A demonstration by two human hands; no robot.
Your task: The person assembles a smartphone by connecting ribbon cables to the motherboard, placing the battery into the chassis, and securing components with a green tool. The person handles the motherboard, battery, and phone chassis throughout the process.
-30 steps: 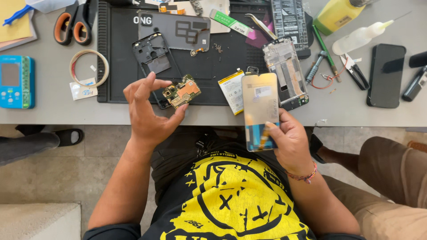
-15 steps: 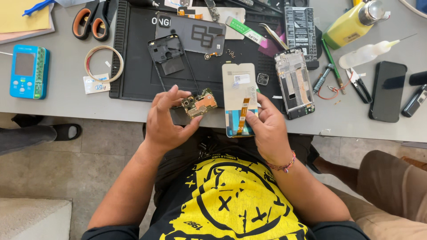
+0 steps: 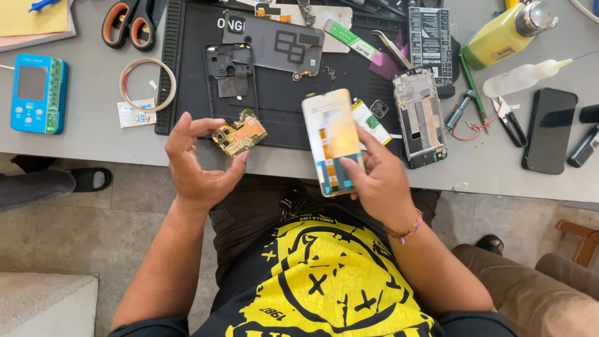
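My left hand (image 3: pixel 194 163) holds a small gold and orange circuit board (image 3: pixel 238 133) between thumb and fingertips, at the front edge of the black work mat (image 3: pixel 187 68). My right hand (image 3: pixel 378 176) grips a phone screen panel (image 3: pixel 332 140) with its back side up, tilted over the table's front edge. A white battery (image 3: pixel 370 120) lies on the mat just behind that panel. A stripped phone frame (image 3: pixel 421 117) rests to the right of it.
A black inner frame (image 3: pixel 231 70) and grey back cover (image 3: pixel 274 42) lie on the mat. Scissors (image 3: pixel 130 24), a tape roll (image 3: pixel 146 84) and a blue tester (image 3: pixel 38 93) sit at left. A yellow bottle (image 3: pixel 506 31), tools and a black phone (image 3: pixel 549 129) are at right.
The circuit board stays in my left hand. My right hand has kept the screen panel, shifting it from near the battery to a more tilted position toward me.
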